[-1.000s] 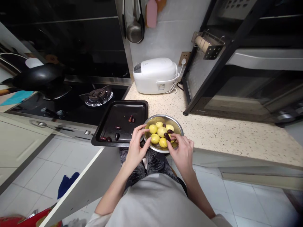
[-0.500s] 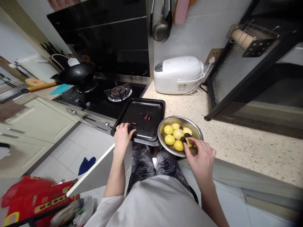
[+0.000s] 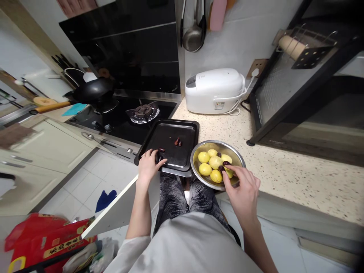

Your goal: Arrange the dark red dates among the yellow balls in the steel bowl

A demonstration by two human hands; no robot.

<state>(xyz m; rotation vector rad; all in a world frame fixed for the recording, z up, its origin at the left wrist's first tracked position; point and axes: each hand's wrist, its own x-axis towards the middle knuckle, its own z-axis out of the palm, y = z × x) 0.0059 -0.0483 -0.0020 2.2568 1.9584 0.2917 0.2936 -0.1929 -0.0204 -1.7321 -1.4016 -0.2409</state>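
My right hand (image 3: 245,189) reaches into a metal bowl (image 3: 241,154), thumb and forefinger closed about a dark oblong fruit (image 3: 221,169) that looks like a date. Another dark piece (image 3: 226,163) lies by the forefinger. Several yellow, roundish pieces (image 3: 215,162), perhaps peeled potatoes, fill the bowl. Over the near left edge of a black baking tray (image 3: 182,127) is my left hand (image 3: 148,167), its fingers curled and thumb apart; a dark shape, seemingly one more such fruit (image 3: 160,157), shows between them. A few dark-red fruits (image 3: 178,142) lie on the tray.
A white rice cooker (image 3: 216,91) stands behind the bowl on the speckled counter (image 3: 295,170). Left of the tray is a gas hob with a burner (image 3: 143,111) and a black wok (image 3: 95,91). A black oven-like appliance (image 3: 315,125) is at right; a cabinet door (image 3: 113,212) stands open below.
The whole view has shifted slightly. My right hand stays pinched at the dark fruit in the bowl, and my left hand keeps its place at the tray edge.
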